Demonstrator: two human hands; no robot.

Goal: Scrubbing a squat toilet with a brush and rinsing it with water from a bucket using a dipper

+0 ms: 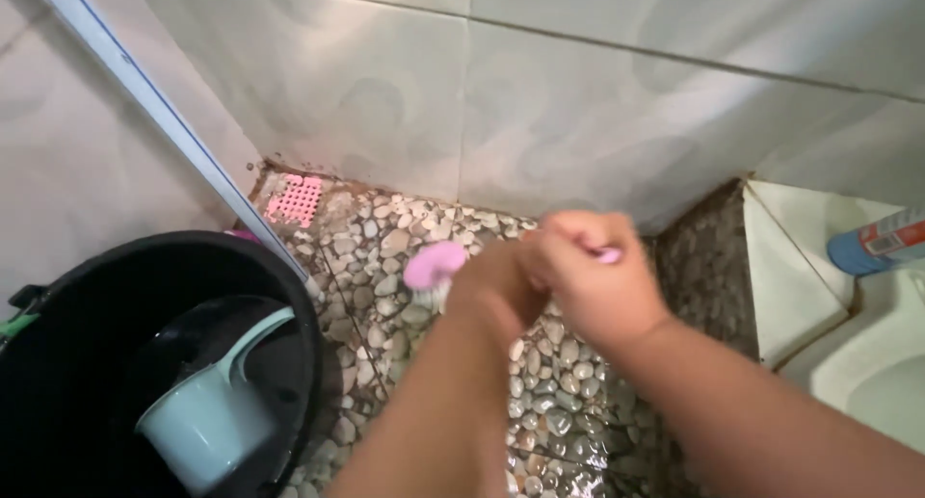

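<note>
Both my hands meet over the wet pebble floor (559,402), blurred by motion. My right hand (593,281) is closed around the handle of a pink brush (434,264), and the handle's end pokes out by its fingers. My left hand (489,291) is closed on the same brush just behind its round pink head. The bristles point down toward the pebbles near the tiled wall (540,113).
A black bucket (299,296) of water stands at the left with a pale green dipper (207,421) in it. A white pipe (164,113) slants across the corner above a pink drain cover (294,199). At the right are a white ceramic fixture (867,363) and a blue spray can (882,240).
</note>
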